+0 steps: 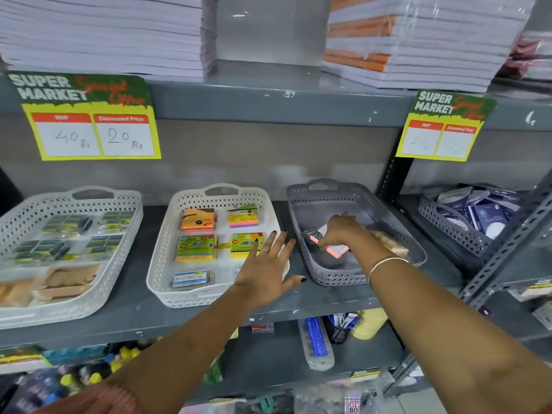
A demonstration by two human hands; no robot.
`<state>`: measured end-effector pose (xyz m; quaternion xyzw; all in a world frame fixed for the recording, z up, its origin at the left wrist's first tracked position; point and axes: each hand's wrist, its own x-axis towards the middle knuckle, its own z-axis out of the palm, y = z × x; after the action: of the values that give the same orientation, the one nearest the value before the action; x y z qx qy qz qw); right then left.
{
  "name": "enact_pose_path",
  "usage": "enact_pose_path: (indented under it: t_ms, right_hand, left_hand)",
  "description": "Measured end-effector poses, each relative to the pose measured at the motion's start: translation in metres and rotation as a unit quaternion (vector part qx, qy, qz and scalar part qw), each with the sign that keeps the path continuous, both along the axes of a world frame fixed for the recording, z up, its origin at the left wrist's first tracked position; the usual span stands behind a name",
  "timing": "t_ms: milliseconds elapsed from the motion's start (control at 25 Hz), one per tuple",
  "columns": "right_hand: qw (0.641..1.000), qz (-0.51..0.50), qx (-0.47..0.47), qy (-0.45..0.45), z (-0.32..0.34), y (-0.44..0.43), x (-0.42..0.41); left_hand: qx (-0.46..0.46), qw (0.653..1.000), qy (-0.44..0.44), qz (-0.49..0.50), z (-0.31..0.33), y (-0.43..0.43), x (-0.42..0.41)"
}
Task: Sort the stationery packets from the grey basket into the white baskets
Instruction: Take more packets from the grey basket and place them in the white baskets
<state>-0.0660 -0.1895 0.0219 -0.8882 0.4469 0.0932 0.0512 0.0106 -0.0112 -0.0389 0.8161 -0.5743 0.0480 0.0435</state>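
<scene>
Grey metal shelf (209, 318) across the whole view, bearing three perforated plastic baskets in a row. Above, tall stacks of white paper reams (104, 34) at left and plastic-wrapped orange-and-white notebooks (418, 40) at right. Two yellow-and-green price cards hanging from the upper shelf edge: the large card (86, 118) at left marked 40 and 20, the smaller card (445, 127) at right with faint writing that cannot be read.

Far-left white perforated basket (89, 297), holding small dark packets at the back and tan packets at the front. Middle white perforated basket (167, 264), holding colourful sticky-note packets (197, 221) in tidy rows. Grey perforated basket (337, 279) just right of it, nearly emptied. Another grey basket of dark blue packets (466, 222) further right, past the upright post.

Left hand (265, 270) spread flat, fingers apart, gripping nothing, lying over the right rim of the middle white basket. Right hand (343, 234) down inside the grey basket, fingers closed around a pink sticky-note packet (334, 249) with a printed label, low against the basket floor. A tan packet (391, 245) lying in the same grey basket, just beyond the right wrist. Thin silver bangle (385, 264) on the right wrist; small ring (265, 250) on a left finger.
</scene>
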Motion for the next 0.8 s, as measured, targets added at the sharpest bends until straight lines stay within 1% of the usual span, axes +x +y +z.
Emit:
enact_pose_path:
  t_ms: [80, 160, 240, 320, 400, 480, 560, 680, 800]
  right_hand:
    - [0.999, 0.019, -0.019, -0.023, 0.012, 0.008, 0.015]
    - [0.997, 0.055, -0.032, -0.048, 0.022, 0.022, 0.037]
    - [0.992, 0.101, -0.039, -0.065, 0.030, 0.044, 0.063]
    - [0.987, 0.138, -0.041, -0.072, 0.030, 0.069, 0.088]
    - [0.983, 0.171, -0.023, -0.064, 0.023, 0.094, 0.112]
    - [0.977, 0.207, -0.003, -0.041, 0.011, 0.114, 0.131]
    - [0.975, 0.222, 0.009, -0.004, -0.003, 0.123, 0.142]
    - [0.973, 0.223, 0.027, 0.057, -0.027, 0.115, 0.152]
    - [0.969, 0.228, 0.023, 0.086, -0.048, 0.102, 0.152]
  left_hand:
    - [-0.038, 0.999, -0.014, 0.030, 0.007, 0.021, 0.017]
    - [-0.087, 0.993, -0.006, 0.083, 0.008, 0.053, 0.043]
    - [-0.153, 0.975, 0.037, 0.157, 0.001, 0.093, 0.073]
    - [-0.194, 0.956, 0.074, 0.209, -0.007, 0.128, 0.095]
    - [-0.209, 0.950, 0.097, 0.211, -0.014, 0.155, 0.104]
    - [-0.199, 0.956, 0.112, 0.184, -0.024, 0.176, 0.104]
    - [-0.161, 0.964, 0.119, 0.173, -0.038, 0.195, 0.103]
    - [-0.077, 0.979, 0.079, 0.171, -0.056, 0.212, 0.111]
    - [-0.033, 0.986, 0.032, 0.162, -0.063, 0.211, 0.117]
